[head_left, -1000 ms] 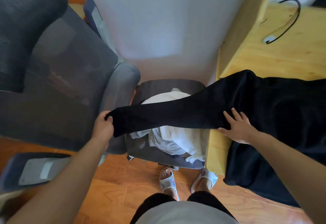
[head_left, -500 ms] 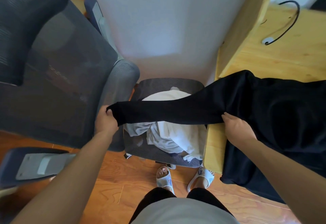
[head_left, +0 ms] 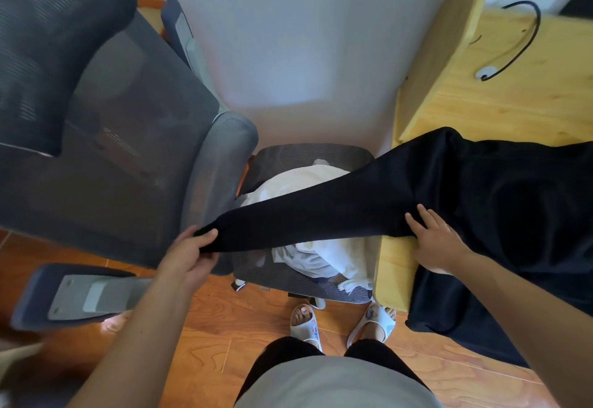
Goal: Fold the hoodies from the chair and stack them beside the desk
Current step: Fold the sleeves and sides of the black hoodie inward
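1. A soft black fabric hoodie [head_left: 481, 202] lies across the pale wooden desk [head_left: 513, 109], one sleeve stretched over a mesh office chair [head_left: 298, 279].
2. The left hand [head_left: 189, 256] pinches the cuff; the right hand [head_left: 436, 240] presses flat, fingers straight.
3. It looks limp and light, best held by cuff and shoulder seam.

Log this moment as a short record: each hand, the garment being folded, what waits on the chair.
left hand: pinches the cuff end of the black hoodie's sleeve
right hand: fingers spread flat, pressing where the sleeve meets the body
black hoodie: spread on the wooden desk, sleeve stretched over the chair
white hoodie: crumpled on the mesh chair seat, unfolded
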Tool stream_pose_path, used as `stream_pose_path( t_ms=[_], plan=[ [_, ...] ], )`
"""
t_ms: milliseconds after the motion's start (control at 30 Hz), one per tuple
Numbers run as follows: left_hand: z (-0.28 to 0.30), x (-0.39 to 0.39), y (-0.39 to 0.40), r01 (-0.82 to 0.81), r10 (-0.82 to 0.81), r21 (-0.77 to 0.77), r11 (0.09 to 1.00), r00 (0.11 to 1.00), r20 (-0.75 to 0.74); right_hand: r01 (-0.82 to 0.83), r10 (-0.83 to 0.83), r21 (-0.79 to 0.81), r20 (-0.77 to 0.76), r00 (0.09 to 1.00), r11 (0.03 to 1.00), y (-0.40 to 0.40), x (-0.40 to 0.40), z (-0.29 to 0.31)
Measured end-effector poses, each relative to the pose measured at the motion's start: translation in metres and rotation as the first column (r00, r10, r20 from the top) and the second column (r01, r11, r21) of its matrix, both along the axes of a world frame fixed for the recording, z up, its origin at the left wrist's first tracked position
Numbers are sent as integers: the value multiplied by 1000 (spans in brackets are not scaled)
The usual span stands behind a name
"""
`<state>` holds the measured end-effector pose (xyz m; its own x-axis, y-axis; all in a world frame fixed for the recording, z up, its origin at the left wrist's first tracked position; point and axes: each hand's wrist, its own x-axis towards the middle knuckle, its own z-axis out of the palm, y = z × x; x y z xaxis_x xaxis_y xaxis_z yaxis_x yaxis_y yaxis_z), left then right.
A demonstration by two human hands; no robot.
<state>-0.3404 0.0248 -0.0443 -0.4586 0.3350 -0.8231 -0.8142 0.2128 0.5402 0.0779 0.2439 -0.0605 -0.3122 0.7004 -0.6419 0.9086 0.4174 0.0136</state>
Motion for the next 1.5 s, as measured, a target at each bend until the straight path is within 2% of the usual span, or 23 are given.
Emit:
stream_pose_path(
  t_ms=[67, 133, 200, 300, 500, 633, 867, 933, 1000, 1133, 1233, 1300, 1367, 1433, 1467, 1500],
  plan=[
    [5, 6, -1, 53, -50, -12, 999, 984, 172, 36, -37, -15, -32, 999, 999, 4, -4, 4],
    [12, 7, -2, 161, -150, -29, 986, 960, 234, 86, -89, -50, -55, 995, 995, 7, -10, 9],
    [17, 2, -5, 305, -291, -36, 952, 934, 206, 135, -141, -93, -62, 988, 987, 11, -16, 12],
    [15, -6, -9, 489, -486, -148, 860, 872, 58, 160, -167, -131, -44, 985, 978, 13, -23, 13],
    [10, -8, -17, 361, -389, -246, 900, 918, -78, 90, -89, -131, 14, 996, 987, 3, -26, 23],
    [13, 19, -22, 327, -337, -208, 922, 942, -11, 150, -154, -140, -21, 988, 979, 4, -20, 12],
    [9, 35, -24, 177, -149, -185, 967, 977, 153, 141, -144, -139, -10, 990, 980, 3, -20, 10],
    [7, 38, -25, 199, -177, -182, 963, 975, 132, 150, -154, -151, -15, 988, 977, 3, -21, 10],
    [6, 39, -26, 289, -292, -169, 942, 956, 8, 157, -162, -156, -19, 987, 975, 3, -20, 10],
    [16, 36, -22, 404, -428, -144, 903, 863, -267, 140, -140, -162, 7, 990, 977, 5, -21, 10],
    [32, 25, -16, 387, -363, -52, 920, 796, -484, 129, -126, -164, 26, 992, 978, 5, -22, 11],
    [50, 18, -9, 428, -355, -45, 903, 682, -640, 125, -120, -163, 38, 992, 979, 5, -23, 11],
    [69, 16, -1, 525, -464, -186, 830, 468, -752, 129, -123, -167, 43, 991, 978, 5, -23, 10],
    [72, 8, 8, 560, -600, -382, 736, 276, -751, 138, -133, -172, 36, 990, 975, 6, -23, 7],
    [68, 2, 12, 550, -646, -448, 705, 237, -726, 139, -136, -171, 32, 990, 975, 6, -22, 6],
    [61, -4, 15, 549, -681, -482, 682, 237, -693, 139, -136, -171, 29, 990, 975, 6, -21, 5]
  ],
)
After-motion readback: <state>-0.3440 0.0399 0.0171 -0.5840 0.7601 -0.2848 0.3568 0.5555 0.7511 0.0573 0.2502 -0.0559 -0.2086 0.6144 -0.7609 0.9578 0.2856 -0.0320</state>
